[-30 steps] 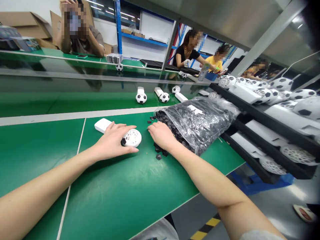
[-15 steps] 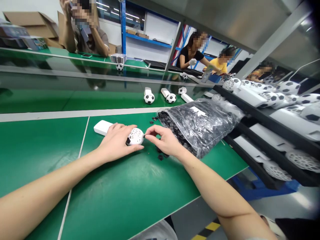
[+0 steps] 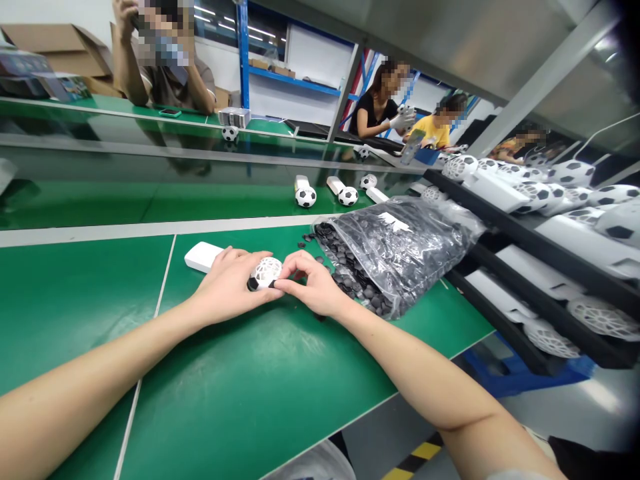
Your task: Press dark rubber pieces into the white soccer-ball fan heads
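Note:
My left hand is wrapped round a small white device with a soccer-ball head and a flat white handle. The head has an openwork grille on top and black patches along its side. My right hand pinches a small black piece against the right side of the head; the fingertips cover most of it. Just right of that hand lies a clear plastic bag, its mouth spilling many black pieces onto the green table.
Black racks with white ball-headed devices stand at the right. Beyond the white strip, several finished-looking ball devices lie on a green belt. Co-workers sit across the line. A phone lies on the far table.
My right hand has moved left, bringing the black piece from beside the ball head onto its side. The devices on the belt have shifted slightly right. A co-worker's gloved hands have risen.

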Available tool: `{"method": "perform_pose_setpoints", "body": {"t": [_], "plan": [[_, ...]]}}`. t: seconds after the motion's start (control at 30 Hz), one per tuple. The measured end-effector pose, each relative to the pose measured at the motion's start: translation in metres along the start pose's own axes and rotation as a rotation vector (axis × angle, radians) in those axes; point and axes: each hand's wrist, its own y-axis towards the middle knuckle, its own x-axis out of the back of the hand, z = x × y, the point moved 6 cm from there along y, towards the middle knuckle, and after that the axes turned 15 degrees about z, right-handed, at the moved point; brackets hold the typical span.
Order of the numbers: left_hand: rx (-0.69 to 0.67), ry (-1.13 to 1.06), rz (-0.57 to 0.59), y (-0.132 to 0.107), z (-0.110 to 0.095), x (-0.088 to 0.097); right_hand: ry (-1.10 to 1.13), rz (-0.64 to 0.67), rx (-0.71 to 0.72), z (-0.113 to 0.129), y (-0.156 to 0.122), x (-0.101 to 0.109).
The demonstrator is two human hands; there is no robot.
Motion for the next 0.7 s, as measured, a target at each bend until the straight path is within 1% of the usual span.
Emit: {"method": "perform_pose_setpoints", "body": {"t": [0.07, 0.13, 0.2, 0.27, 0.33, 0.47, 0.53, 0.57, 0.63, 0.7], "plan": [[0.011, -0.019, -0.009, 0.000, 0.001, 0.001, 0.001, -0.009, -0.017, -0.001, 0.000, 0.001], [0.025, -0.037, -0.019, 0.000, 0.002, 0.002, 0.045, -0.006, -0.063, -0.004, 0.000, 0.001], [0.026, -0.050, -0.024, 0.000, 0.002, 0.001, 0.144, 0.035, -0.100, -0.010, 0.000, -0.004], [0.004, -0.059, -0.033, 0.001, 0.002, 0.000, 0.268, 0.090, -0.097, -0.013, 0.001, -0.011], [-0.030, -0.072, -0.051, 0.001, 0.001, -0.001, 0.332, 0.107, -0.085, -0.015, 0.002, -0.016], [-0.080, -0.098, -0.061, 0.002, 0.005, -0.001, 0.275, 0.075, -0.096, -0.016, 0.004, -0.017], [-0.113, -0.110, -0.025, 0.003, 0.007, -0.002, 0.209, 0.094, -0.100, -0.014, 0.006, -0.010], [-0.137, -0.117, 0.003, 0.003, 0.006, -0.003, 0.130, 0.084, -0.110, -0.014, 0.007, -0.002], [-0.172, -0.125, 0.046, 0.001, 0.003, -0.005, -0.139, 0.011, -0.176, -0.014, 0.005, 0.021], [-0.150, -0.106, 0.051, -0.002, -0.001, -0.006, -0.453, -0.070, -0.322, -0.020, 0.001, 0.045]]}}
